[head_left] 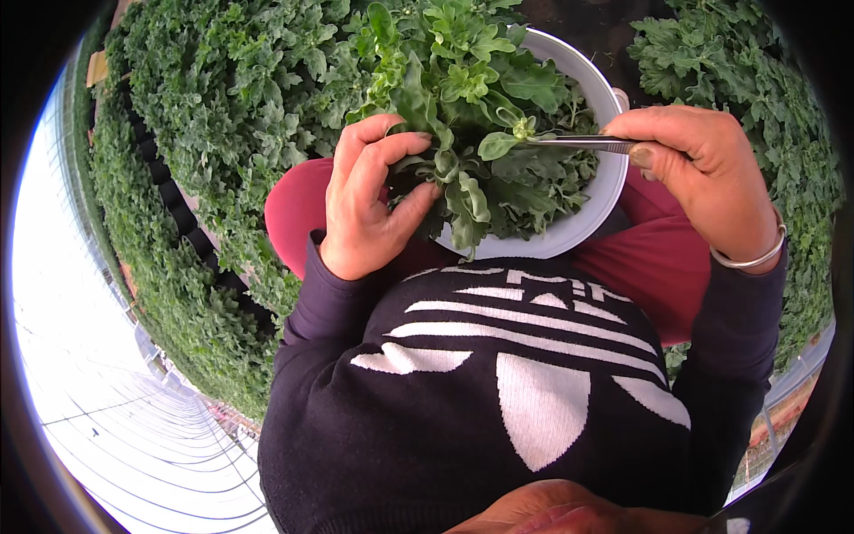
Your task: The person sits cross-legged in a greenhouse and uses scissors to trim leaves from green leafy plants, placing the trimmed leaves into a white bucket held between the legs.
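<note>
Green plants are growing on both sides of 2 bent legs in red trousers, and a white bucket holding loose leaves is sitting between them. Over its left part, a leafy shoot is rising. The left hand is curling around the shoot, but leaves are crowding the fingertips, so whether it is gripping I cannot tell. The right hand is pinching tweezers, whose tips are meeting a small bud.

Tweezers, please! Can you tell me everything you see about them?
The tweezers are thin, dark and shiny, like metal, with ridges near the right hand that pinches them. They lie almost level in the picture, pointing left over the white bucket. Their tips reach a green bud. The back end is hidden in the hand.
</note>
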The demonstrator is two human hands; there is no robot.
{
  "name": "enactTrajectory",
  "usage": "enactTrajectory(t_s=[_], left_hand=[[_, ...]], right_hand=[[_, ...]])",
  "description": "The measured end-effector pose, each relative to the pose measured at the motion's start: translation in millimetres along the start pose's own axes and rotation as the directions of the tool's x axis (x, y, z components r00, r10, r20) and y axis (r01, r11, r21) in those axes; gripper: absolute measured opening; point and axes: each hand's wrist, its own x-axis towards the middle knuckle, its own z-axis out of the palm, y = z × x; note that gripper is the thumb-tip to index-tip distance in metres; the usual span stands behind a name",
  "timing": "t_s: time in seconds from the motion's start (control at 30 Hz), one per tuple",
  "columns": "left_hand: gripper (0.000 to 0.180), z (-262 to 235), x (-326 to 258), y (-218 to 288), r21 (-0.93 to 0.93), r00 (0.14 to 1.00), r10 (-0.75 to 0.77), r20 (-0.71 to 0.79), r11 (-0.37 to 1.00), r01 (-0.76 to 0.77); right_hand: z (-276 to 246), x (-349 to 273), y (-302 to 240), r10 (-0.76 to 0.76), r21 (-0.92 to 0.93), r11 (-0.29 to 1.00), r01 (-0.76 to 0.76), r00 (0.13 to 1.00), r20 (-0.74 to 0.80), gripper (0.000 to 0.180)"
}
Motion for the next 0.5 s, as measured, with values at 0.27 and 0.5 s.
enactTrajectory(t_s=[0.27, 0.5], left_hand=[[0.039, 0, 0, 0, -0.028, 0.994, 0.099, -0.053, 0.995, -0.1], [0.028, 7, -9, -4, -0.152, 0.977, 0.047, -0.21, 0.985, -0.08]], right_hand=[[-16, -30, 2, 0.05, -0.582, 0.801, 0.137, 0.955, 0.293, 0.016], [-6, -35, -2, 0.176, -0.693, 0.715, 0.095, 0.935, 0.309, 0.018]])
